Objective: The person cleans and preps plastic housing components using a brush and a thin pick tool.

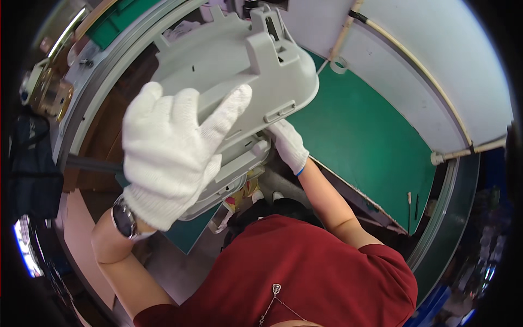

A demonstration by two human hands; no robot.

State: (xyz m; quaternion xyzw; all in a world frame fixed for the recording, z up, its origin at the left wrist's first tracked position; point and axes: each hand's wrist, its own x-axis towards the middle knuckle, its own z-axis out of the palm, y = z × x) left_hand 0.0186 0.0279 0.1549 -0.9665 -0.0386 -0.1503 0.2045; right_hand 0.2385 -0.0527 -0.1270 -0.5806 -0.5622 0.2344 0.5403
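While a grey moulded plastic panel (239, 71) is held up over the green mat (359, 136), its smooth curved face is pressed by the left hand (169, 152), knit-gloved, fingers spread flat. Its lower edge is gripped by the gloved right hand (289, 144), fingers curled underneath. A wristwatch (124, 218) is worn.
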